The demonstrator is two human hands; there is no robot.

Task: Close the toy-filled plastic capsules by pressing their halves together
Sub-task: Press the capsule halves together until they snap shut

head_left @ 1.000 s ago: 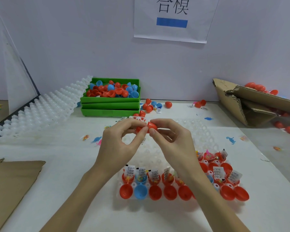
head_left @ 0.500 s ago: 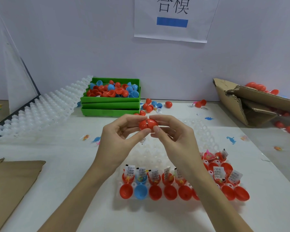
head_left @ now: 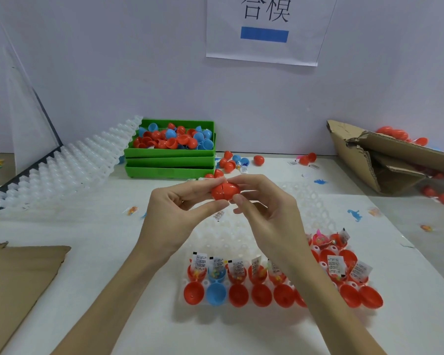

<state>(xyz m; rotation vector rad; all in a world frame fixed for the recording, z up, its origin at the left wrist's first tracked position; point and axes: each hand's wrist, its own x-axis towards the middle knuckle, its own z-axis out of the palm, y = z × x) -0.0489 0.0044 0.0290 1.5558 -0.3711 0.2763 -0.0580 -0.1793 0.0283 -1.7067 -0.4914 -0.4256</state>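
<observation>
A red capsule (head_left: 225, 191) is held in the air above the table, its two halves joined along a visible seam. My left hand (head_left: 176, 212) pinches its left half between thumb and fingers. My right hand (head_left: 265, 210) pinches its right half the same way. Below, a clear holder tray (head_left: 315, 201) carries several open red halves and a blue one (head_left: 216, 293) in its front row. Behind them stand halves filled with toys and paper slips (head_left: 200, 262). My right forearm hides part of the tray.
Stacked green bins (head_left: 169, 163) with red and blue halves stand at the back. Loose capsules (head_left: 258, 160) lie next to them. White trays (head_left: 62, 170) lean at the left. A torn cardboard box (head_left: 385, 160) is at the right, flat cardboard (head_left: 18, 280) at the front left.
The two red halves, apart and partly hidden by fingers a second ago, now sit together as one capsule. Both hands rose a little and the capsule turned into full view.
</observation>
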